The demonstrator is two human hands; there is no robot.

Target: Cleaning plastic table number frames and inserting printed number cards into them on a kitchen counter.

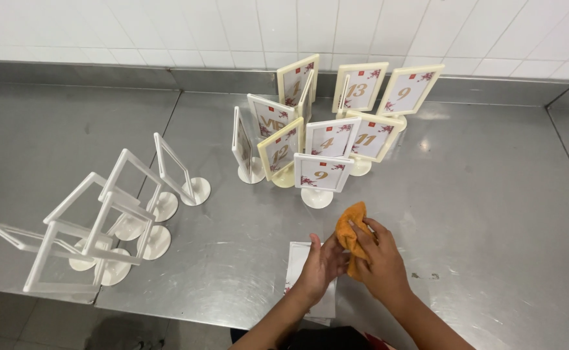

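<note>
On the steel counter (479,214), filled number stands (323,174) cluster at twelve o'clock and empty frames (103,220) at nine. The right hand (378,262) is closed around the orange cloth (350,228); the left hand (323,262), flat and open, pins the white card (299,256). Best kept flat, I'd say, wiping outward.

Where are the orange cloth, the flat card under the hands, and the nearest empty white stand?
orange cloth (350,227), head view, on its upper folded part above the fingers.
flat card (299,258), head view, on its bare left strip.
empty white stand (197,191), head view, on its round base.
</note>
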